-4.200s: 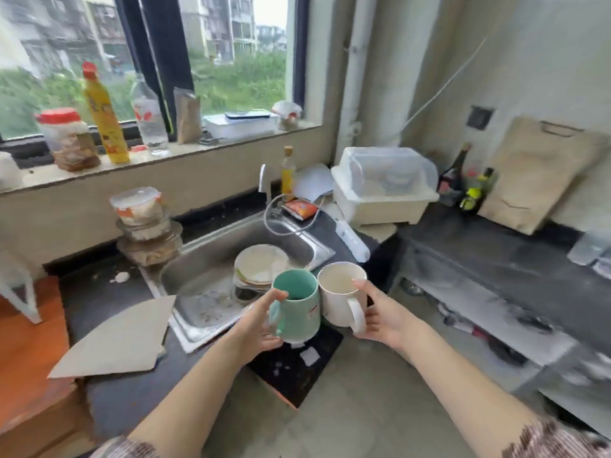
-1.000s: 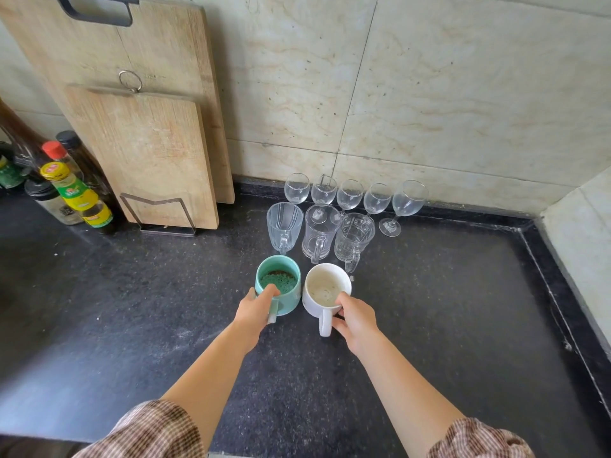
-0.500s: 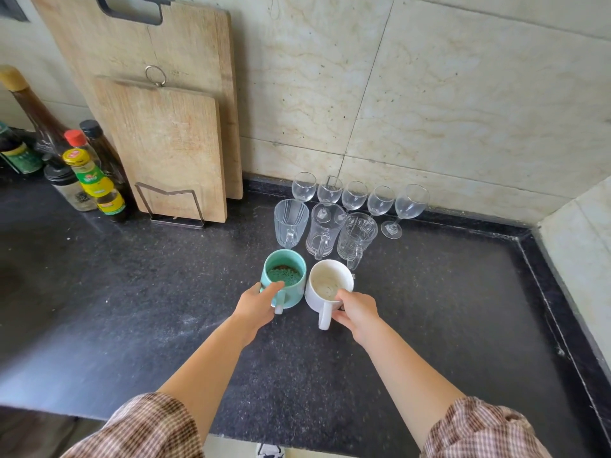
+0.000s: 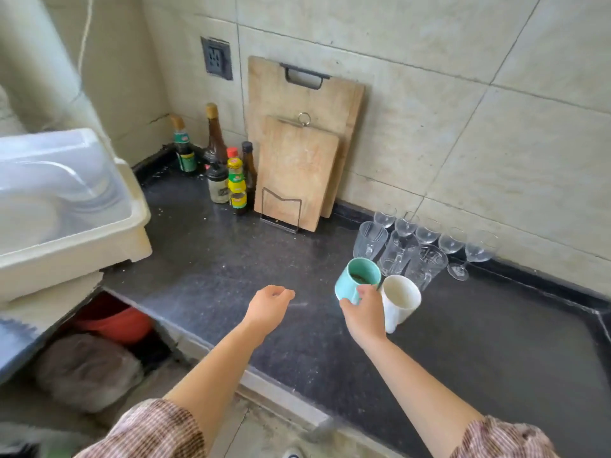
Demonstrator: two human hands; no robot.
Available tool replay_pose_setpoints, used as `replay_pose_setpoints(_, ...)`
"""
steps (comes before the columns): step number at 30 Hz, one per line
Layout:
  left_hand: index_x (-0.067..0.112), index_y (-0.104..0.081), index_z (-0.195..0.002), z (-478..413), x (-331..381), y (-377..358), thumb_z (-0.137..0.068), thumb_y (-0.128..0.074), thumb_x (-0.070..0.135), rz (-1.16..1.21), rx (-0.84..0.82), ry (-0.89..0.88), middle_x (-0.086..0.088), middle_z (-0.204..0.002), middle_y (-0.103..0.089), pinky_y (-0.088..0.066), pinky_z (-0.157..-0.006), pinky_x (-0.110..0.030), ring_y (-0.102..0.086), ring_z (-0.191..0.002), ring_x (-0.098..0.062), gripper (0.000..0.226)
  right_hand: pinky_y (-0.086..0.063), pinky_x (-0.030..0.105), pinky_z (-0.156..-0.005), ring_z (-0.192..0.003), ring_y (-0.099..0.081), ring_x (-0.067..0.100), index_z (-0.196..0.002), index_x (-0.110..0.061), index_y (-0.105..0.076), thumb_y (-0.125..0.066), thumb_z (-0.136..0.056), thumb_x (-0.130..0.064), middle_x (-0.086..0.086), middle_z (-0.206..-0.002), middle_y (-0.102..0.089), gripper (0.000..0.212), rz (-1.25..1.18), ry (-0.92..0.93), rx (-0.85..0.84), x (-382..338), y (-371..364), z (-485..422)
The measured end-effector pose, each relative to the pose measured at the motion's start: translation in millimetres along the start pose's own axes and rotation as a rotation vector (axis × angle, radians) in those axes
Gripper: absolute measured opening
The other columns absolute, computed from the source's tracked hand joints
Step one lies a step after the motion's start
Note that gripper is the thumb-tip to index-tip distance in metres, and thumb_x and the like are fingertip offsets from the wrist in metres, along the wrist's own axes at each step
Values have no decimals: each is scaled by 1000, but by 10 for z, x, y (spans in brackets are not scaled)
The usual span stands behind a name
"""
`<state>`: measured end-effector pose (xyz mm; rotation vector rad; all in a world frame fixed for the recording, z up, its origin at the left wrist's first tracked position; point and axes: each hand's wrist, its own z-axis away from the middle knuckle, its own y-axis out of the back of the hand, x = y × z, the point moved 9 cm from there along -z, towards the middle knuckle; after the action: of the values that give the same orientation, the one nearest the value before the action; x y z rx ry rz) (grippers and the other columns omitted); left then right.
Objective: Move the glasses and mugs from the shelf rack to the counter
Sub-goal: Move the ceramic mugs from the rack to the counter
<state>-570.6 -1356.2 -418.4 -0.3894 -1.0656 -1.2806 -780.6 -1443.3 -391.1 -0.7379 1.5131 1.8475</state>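
Now both mugs are standing upright on the desk, teal mug touching the white mug, just near of the glasses. The right hand is hovering loosely curled against them; whether it is gripping, I cannot tell. The left hand is hanging empty, farther left.

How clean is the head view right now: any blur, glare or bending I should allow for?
Head view: wide-angle bending curves the wall tiles and counter edge; the dish bin and the lower-left corner are smeared by blur; soft daylight, no harsh glare; the teal mug, white mug and glasses read clearly enough.
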Motion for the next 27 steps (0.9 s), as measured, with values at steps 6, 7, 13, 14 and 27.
replay_pose_setpoints(6,16,-65,-103,1115,-784,1544,-89,-53,31,-122,301,-10,3,-78,-64,-42,-66,-26,-63,-80,-20,24,-40,21,-67,-79,-51,10,-128,-12,-46,-56,-92,-29,3,-133,-42,41,157,255,-384,-795,-1230,1298)
replay_pose_setpoints(7,16,-65,-97,1325,-934,1803,-89,-53,29,-161,349,-17,0,-81,-66,-43,-69,-26,-65,-88,-24,20,-40,21,-65,-80,-51,10,-129,-12,-45,-55,-93,-30,3,-134,-41,41,177,302,-432,-955,-1424,1555)
replay_pose_setpoints(13,10,-67,-104,2706,-1906,3204,-90,-55,31,-248,640,49,-10,-104,-71,-46,-79,-31,-64,-99,-28,29,-40,33,-93,-115,-50,27,-125,-10,-48,-57,-89,-34,10,-127,-48,44,295,611,-615,-1807,-2374,3247)
replay_pose_setpoints(14,10,-68,-100,2929,-2051,3411,-89,-55,31,-257,680,60,-11,-101,-72,-43,-74,-31,-64,-97,-29,28,-40,33,-93,-115,-51,27,-126,-11,-48,-57,-88,-35,10,-126,-48,46,309,659,-651,-1928,-2512,3537)
replay_pose_setpoints(27,13,-55,-127,5625,-3608,5472,-92,-51,34,-113,1202,263,-10,-129,-58,-41,-92,-33,-54,-116,-25,41,-42,39,-98,-121,-44,28,-134,-8,-41,-53,-91,-36,11,-135,-43,53,413,1215,-1029,-3251,-4044,6938)
